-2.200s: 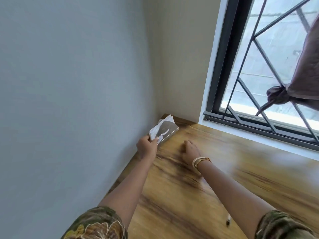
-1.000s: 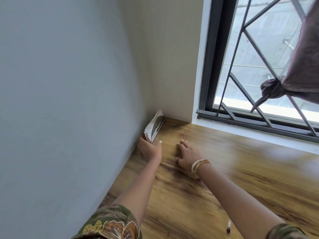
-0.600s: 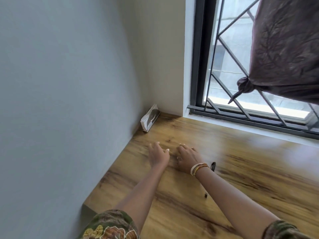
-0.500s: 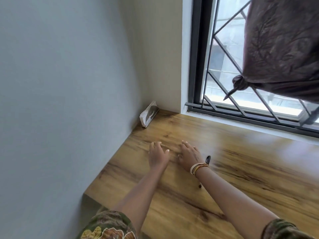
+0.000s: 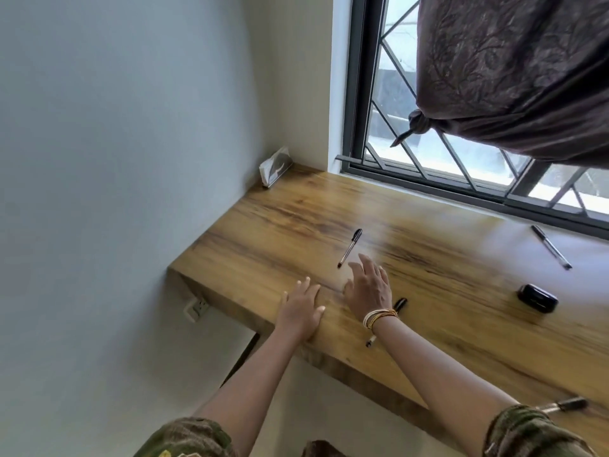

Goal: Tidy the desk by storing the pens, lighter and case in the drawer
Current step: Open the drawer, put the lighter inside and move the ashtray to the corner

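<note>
Still at the gathering step, nothing stored yet; right hand [image 5: 368, 291] spread empty just short of the nearest pen [image 5: 350, 247], left hand [image 5: 301, 310] flat and empty on the table [image 5: 461, 275]; black case [image 5: 537, 298] well apart, no drawer in view; next, probably, a fingertip pinch on that thin barrel.

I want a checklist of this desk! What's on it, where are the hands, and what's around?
Surface: wooden desk, nothing spilled.
Job's things: middle pen; window pen; pen under the wrist; edge pen; black case. Lighter, drawer: not seen.
Clutter: tissue pack leaning in the corner.
Grippers: left hand flat, empty; right hand open beside the middle pen.
Cables: nothing seen; wall socket.
Surroundings: barred window, knotted curtain.
</note>
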Motion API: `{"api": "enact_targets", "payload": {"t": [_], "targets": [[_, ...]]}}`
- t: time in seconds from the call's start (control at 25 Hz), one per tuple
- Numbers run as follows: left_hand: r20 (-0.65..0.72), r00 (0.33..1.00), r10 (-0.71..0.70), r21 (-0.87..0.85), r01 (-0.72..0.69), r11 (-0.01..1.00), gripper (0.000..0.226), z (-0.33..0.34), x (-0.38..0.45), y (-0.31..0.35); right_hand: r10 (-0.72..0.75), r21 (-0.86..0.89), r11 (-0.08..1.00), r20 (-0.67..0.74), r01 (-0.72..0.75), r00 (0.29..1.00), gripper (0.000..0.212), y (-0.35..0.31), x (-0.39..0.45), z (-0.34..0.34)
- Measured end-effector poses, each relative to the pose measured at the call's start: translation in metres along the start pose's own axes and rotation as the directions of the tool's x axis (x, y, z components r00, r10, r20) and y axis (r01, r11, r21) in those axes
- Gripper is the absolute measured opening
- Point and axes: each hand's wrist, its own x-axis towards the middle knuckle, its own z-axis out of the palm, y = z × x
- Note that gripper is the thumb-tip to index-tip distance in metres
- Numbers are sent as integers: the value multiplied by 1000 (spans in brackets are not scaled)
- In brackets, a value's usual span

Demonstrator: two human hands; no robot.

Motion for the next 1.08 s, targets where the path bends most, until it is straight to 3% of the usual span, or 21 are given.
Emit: {"api": "enact_targets", "payload": {"t": [0.12,0.32,0.48,0.72,0.84,0.92,0.96,1.0,1.04,1.08], "targets": [[90,994,55,137,-67,988,60,14,-30,0,29,6,1000,-91,-29,995,38,13,-33,-3],[158,977,143,200,-173,964,65,32,-78,-2,51,22,999,-213,-47,976,36,18,-98,-6],[240,954,179,205,-230,951,79,42,-113,-2,54,-22,998,-156,-58,986,40,20,-171,1],[299,945,132,180,-192,965,88,51,-146,18,34,-223,974,-17,-37,999,61,44,-244,-5],[209,965,155,214,-200,956,79,56,-156,34,93,-104,989,-80,-101,992,42,51,-253,-17],[146,949,280,201,-305,931,71,63,-163,57,207,67,978,-153,-199,966,18,55,-266,-27],[151,926,345,193,-370,909,68,68,-164,71,342,189,931,-152,-312,927,14,61,-272,-30],[166,906,390,187,-417,889,66,75,-165,85,529,350,812,-105,-466,842,18,69,-278,-29],[177,893,413,187,-442,877,65,82,-163,98,726,546,573,8,-611,688,25,80,-279,-30],[188,889,419,192,-451,872,64,88,-160,111,858,726,213,181,-654,481,33,94,-275,-31]]}}
